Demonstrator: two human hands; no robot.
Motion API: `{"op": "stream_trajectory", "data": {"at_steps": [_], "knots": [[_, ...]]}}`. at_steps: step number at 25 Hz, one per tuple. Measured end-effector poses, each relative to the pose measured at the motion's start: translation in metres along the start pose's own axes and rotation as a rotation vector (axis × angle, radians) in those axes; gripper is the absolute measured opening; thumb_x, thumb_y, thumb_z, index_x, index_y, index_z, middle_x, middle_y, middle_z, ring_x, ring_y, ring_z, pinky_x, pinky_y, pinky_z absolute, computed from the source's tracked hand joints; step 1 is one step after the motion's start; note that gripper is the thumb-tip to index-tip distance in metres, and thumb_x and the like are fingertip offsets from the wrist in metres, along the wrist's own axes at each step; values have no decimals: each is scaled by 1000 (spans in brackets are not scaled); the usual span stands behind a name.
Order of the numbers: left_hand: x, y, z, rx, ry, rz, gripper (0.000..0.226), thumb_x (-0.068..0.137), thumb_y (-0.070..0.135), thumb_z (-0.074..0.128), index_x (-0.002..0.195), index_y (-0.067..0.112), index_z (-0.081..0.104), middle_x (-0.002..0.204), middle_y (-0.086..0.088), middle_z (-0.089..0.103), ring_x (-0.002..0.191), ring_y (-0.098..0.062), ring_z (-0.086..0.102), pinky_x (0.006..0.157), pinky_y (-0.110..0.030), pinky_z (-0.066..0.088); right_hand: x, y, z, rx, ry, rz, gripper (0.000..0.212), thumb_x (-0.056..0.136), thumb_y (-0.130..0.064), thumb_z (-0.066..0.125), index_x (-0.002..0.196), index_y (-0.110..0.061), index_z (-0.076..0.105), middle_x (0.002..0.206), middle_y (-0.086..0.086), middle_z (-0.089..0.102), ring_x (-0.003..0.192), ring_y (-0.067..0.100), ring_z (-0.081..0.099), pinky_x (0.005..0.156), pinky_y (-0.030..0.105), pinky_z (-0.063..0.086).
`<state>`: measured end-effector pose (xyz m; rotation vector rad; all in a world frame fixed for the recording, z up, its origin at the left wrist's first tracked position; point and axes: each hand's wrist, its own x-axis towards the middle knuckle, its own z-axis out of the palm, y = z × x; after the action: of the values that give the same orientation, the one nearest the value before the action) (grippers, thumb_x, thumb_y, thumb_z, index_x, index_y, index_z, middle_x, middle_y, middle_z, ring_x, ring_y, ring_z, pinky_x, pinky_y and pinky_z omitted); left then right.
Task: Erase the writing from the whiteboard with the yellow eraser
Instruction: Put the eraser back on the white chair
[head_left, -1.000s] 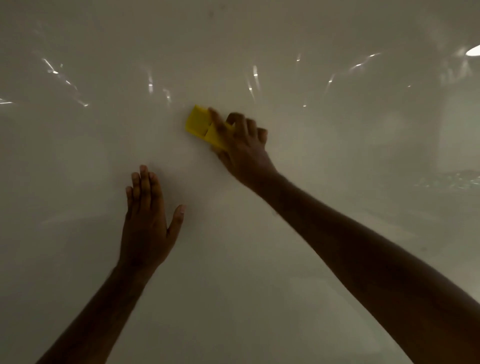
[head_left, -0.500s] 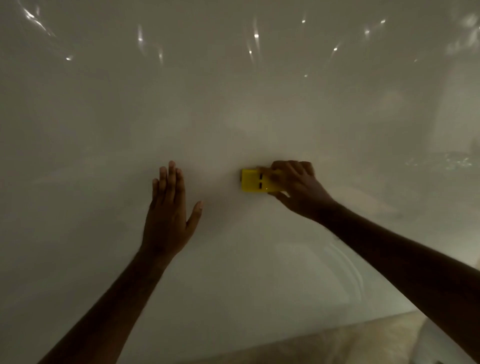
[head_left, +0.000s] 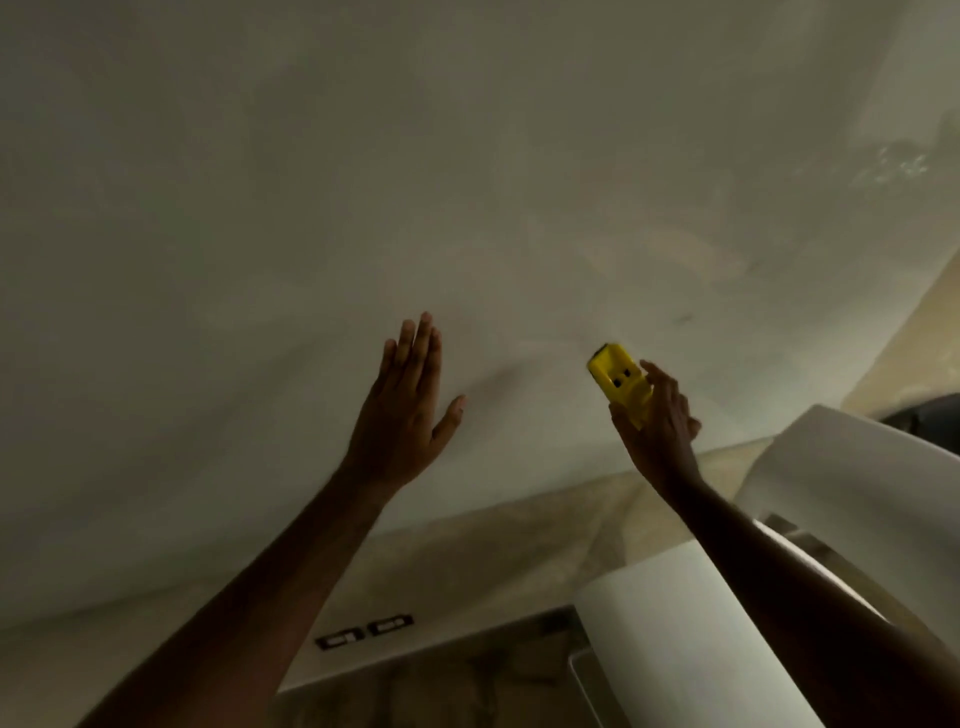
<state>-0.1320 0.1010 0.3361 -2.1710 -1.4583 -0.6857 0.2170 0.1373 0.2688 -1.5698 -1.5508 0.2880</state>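
Right hand (head_left: 657, 421) grips the yellow eraser (head_left: 618, 378), which has dropped from mid-board to near the lower edge of the whiteboard (head_left: 467, 156); contact with the board cannot be told. Left hand (head_left: 405, 410) stays flat, fingers straight, left of the eraser. No writing discernible: erasing appears nearly complete

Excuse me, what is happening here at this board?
A person is cleaning a whiteboard. The right hand holds a yellow eraser near the board's lower part, and the left hand is open with straight fingers toward the board. Only faint smudges show; no clear writing is visible.
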Motion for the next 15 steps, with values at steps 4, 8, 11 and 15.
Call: {"op": "stream_trajectory", "data": {"at_steps": [4, 8, 11, 15], "knots": [[-22, 39, 31, -51, -96, 9, 83, 113, 51, 39, 170, -4, 15, 180, -22, 7, 168, -38, 4, 138, -49, 8, -60, 91, 16, -87, -245, 285, 65, 93, -36, 76, 148, -23, 44, 141, 9, 51, 125, 41, 51, 85, 46, 33], [-44, 66, 54, -87, -188, 15, 83, 113, 53, 36, 171, -1, 11, 181, -20, 3, 169, -35, 1, 138, -48, 8, -127, 169, 30, -287, -440, 524, 63, 95, -44, 71, 145, -19, 41, 137, 11, 50, 121, 42, 53, 89, 50, 38], [-57, 76, 66, -90, -229, 10, 82, 114, 54, 34, 172, 1, 9, 182, -18, 0, 169, -32, -2, 138, -45, 5, -169, 205, 39, -384, -530, 662, 61, 95, -47, 70, 139, -17, 40, 129, 9, 51, 115, 38, 56, 97, 51, 43], [-77, 85, 79, -93, -276, 20, 80, 115, 53, 32, 172, 2, 8, 182, -17, -1, 169, -31, -3, 137, -42, 2, -202, 234, 47, -351, -612, 696, 63, 93, -48, 73, 139, -20, 39, 130, 8, 49, 113, 35, 56, 89, 44, 36]]}}
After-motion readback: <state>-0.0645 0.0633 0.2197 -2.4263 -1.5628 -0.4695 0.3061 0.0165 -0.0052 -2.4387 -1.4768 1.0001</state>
